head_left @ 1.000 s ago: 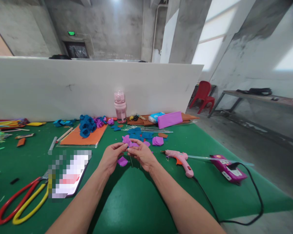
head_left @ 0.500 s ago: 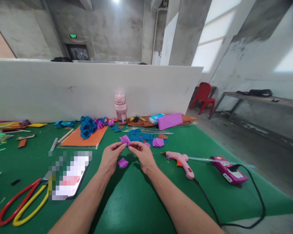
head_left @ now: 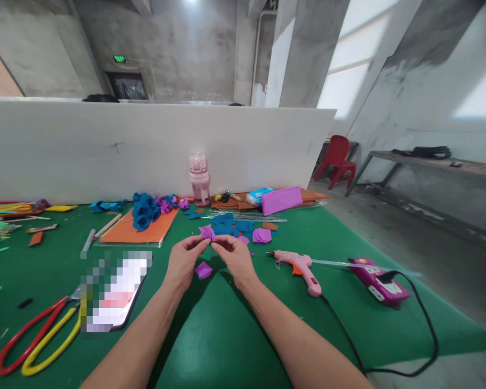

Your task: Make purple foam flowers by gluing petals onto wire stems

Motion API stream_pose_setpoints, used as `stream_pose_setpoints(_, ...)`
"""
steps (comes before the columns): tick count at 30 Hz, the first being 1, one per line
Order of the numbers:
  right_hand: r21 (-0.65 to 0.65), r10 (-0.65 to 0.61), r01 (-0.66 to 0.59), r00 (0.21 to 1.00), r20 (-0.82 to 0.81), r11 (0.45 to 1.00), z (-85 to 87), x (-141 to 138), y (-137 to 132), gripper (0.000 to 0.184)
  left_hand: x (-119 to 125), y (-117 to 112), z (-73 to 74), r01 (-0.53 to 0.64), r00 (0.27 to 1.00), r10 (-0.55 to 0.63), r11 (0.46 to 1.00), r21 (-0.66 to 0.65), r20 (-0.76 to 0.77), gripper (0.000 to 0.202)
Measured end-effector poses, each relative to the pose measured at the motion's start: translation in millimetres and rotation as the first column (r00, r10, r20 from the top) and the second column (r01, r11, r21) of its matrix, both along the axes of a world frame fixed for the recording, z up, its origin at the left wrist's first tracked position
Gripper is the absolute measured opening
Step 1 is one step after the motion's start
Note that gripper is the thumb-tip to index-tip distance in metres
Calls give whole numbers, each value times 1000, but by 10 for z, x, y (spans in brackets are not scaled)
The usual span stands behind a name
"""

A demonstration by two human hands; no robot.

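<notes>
Both hands are up over the green mat (head_left: 227,335), centre of view, fingertips meeting. The left hand (head_left: 184,262) is pinched shut, thumb and forefinger on the lower edge of a small purple paper piece (head_left: 207,233). The right hand (head_left: 235,258) is pinched on the same piece from the 3 o'clock side, other fingers curled in. The piece sits just above the fingertips, clear of the mat.

A second purple scrap (head_left: 203,269) lies flat on the mat between the two wrists, at 6 o'clock from the held piece, untouched.

- 3 o'clock of the right hand: pink glue gun (head_left: 297,263) lying on its side, nozzle toward the hands. Its black cord runs off toward 4 o'clock. Beyond it is a purple power strip (head_left: 378,281).
- 1 o'clock: stack of purple cut pieces (head_left: 262,235), next to blue scraps (head_left: 227,224).
- 12 o'clock, by the white partition (head_left: 85,151): pink water bottle (head_left: 198,177), upright.
- 11 o'clock: blue paper roses (head_left: 143,210) on an orange sheet (head_left: 135,229).
- 8 o'clock of the left hand: phone (head_left: 115,292) lying flat, with red and yellow scissors (head_left: 36,335) just beside it.
</notes>
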State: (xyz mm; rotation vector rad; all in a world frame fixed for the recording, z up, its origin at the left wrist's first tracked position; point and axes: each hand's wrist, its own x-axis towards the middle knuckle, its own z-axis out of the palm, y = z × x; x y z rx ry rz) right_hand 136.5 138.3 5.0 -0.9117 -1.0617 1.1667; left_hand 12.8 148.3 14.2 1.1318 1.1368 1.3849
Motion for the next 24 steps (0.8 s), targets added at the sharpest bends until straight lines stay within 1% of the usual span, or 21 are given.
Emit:
stream_pose_setpoints(3,33,-41,39,997,66,999,-17,6,10,14,15,-13,14,18,1000,-18,1000,-3,2,29)
stream_pose_setpoints(7,77,-85,74,984,154,994,-43,12,19,14,28,-21,23,52,998,-51,999,-11,41,26)
stream_pose_setpoints(12,89,-131,113,965,228,990,-50,16,20,14,45,-31,28,74,996,-74,997,-17,47,25)
stream_pose_setpoints(16,132,-204,169,923,326,977,-17,27,-2,15,53,-45,44,91,993,-89,995,-33,72,26)
stream_pose_setpoints(20,175,-258,204,886,386,963,33,30,-35,15,48,-52,60,134,985,-128,990,-49,116,28)
stream_pose_setpoints(24,229,-319,238,840,439,944,54,24,-59,13,54,-49,42,141,985,-136,989,-50,107,27)
